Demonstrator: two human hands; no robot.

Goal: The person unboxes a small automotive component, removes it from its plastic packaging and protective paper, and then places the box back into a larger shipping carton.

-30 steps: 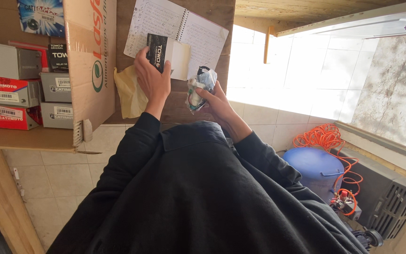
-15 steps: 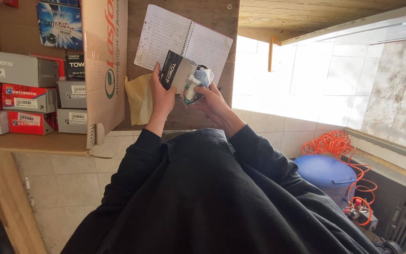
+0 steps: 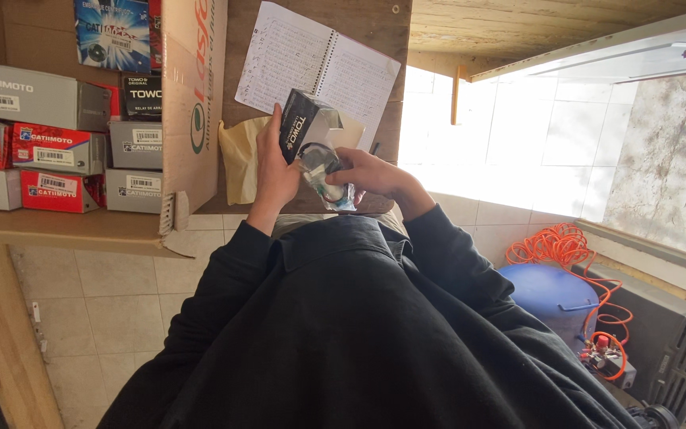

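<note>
My left hand (image 3: 273,171) grips a small black carton (image 3: 299,127) with a grey open flap, held upright above the wooden bench (image 3: 81,226). My right hand (image 3: 371,173) holds a clear plastic bag with a dark round part inside (image 3: 323,171), pressed against the carton's lower open end. Bag and carton touch; I cannot tell how far the bag sits inside. An open spiral notebook (image 3: 311,56) with handwriting lies just beyond both hands.
A yellowish paper bag (image 3: 236,155) lies under my left hand beside a tall cardboard box (image 3: 192,95). Red, grey and black small cartons (image 3: 41,143) are stacked at the left. A blue barrel (image 3: 553,290) and orange cord (image 3: 557,242) sit at the right on the floor.
The two hands came together: the bagged part, held apart from the carton a second ago, now meets the carton's open end. The carton has tilted and its flap is open.
</note>
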